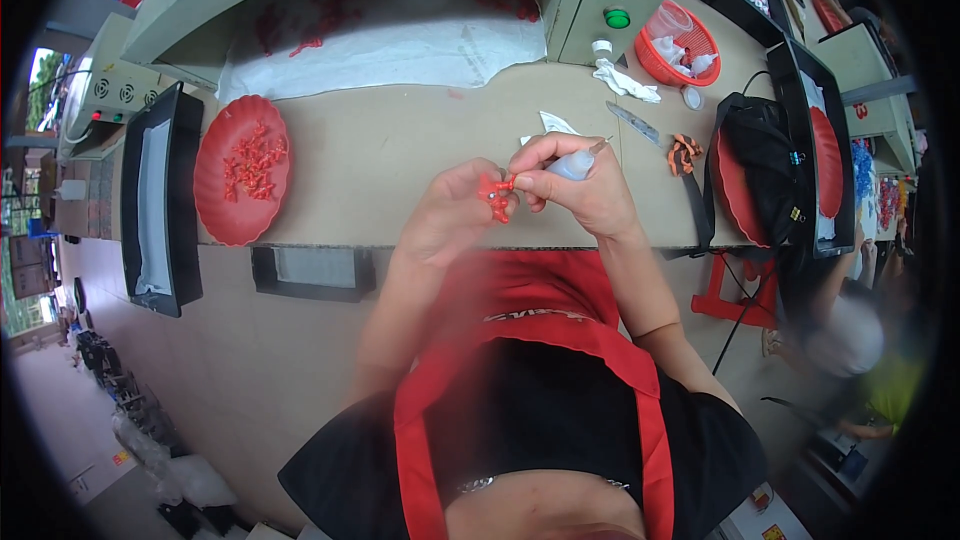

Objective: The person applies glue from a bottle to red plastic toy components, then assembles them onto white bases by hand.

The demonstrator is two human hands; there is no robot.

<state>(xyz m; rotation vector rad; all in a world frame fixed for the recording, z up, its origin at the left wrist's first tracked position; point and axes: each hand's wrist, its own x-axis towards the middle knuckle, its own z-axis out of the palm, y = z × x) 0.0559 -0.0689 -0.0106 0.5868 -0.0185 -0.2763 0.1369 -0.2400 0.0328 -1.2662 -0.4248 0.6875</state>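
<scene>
Over the front edge of the table, my two hands meet at a small red plastic piece, a jointed-looking figure part. My left hand is closed around it with the fingertips. My right hand is closed too, with a small translucent squeeze bottle with a thin tip tucked across its fingers. The right thumb and forefinger also pinch at the red piece; whether they grip a separate part is too small to tell. A red scalloped plate to the left bears a pile of similar red pieces.
A machine with a white-lined opening spans the back, with red pieces inside. On the right are a red basket, a utility knife, an orange-black clip and a black bag. A black tray stands far left.
</scene>
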